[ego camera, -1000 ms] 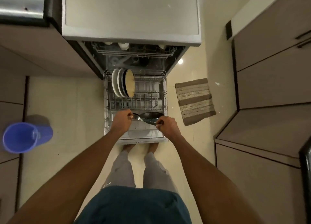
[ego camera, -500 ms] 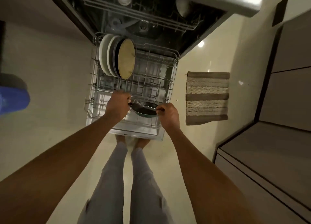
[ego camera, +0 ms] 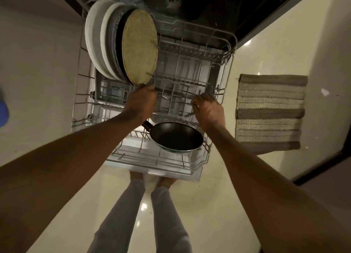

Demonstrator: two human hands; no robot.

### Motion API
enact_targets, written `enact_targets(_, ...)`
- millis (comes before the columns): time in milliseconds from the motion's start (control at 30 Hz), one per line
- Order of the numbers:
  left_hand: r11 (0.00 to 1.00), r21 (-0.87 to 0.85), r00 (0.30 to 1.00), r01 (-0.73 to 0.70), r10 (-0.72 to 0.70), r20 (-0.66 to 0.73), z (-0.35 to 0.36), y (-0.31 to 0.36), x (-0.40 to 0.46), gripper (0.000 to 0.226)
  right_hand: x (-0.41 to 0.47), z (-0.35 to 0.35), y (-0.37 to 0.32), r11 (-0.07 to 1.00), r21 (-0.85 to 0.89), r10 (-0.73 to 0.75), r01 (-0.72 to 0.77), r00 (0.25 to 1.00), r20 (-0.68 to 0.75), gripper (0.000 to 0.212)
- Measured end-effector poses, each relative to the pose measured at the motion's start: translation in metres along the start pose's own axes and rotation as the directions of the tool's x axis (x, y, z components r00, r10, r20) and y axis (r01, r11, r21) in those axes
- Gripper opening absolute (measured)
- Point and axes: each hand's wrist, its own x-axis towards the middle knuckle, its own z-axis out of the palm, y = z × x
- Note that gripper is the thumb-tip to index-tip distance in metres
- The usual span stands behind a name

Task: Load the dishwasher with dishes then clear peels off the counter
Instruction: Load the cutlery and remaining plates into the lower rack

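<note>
We see a black round frying pan (ego camera: 175,136) lying in the pulled-out dishwasher rack (ego camera: 218,49), our left hand (ego camera: 139,101) curled, grasp unclear, our right hand (ego camera: 209,110) pinching a thin utensil (ego camera: 190,114), plates (ego camera: 121,42) upright behind.

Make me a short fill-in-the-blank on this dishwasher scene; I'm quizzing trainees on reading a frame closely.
1. The black frying pan lies in the pulled-out lower ____ of the dishwasher.
2. The plates stand on edge at the rack's far ____ corner.
3. On the floor right of the rack lies a striped ____.
4. The left hand is just below the round ____-coloured board.

Missing words: rack; left; mat; tan
</note>
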Motion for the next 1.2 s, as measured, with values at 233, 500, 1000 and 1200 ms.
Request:
enact_targets(233, 0.978, 0.206, 0.999, -0.039, 0.042, -0.011, 0.021, -0.011, 0.048, 0.024, 0.044, 0.046, 0.016, 0.990, -0.143, 0.012, -0.022, 0.998, -0.069, 0.011)
enact_targets(500, 0.985, 0.174, 0.999, 0.018, -0.010, -0.047, 0.032, -0.009, 0.068, 0.027, 0.053, 0.058, 0.019, 0.975, -0.222, 0.029, -0.030, 1.000, -0.009, 0.031)
enact_targets(1000, 0.996, 0.083, 0.994, -0.038, 0.046, -0.103, 0.044, -0.019, 0.074, 0.017, 0.050, 0.063, 0.021, 0.991, -0.133, 0.020, -0.029, 0.997, -0.071, 0.022)
enact_targets(1200, 0.983, 0.181, 1.000, 0.006, -0.007, 0.003, 0.048, -0.015, 0.072, 0.022, 0.055, 0.062, 0.019, 0.986, -0.157, 0.052, -0.056, 0.998, -0.031, 0.022)
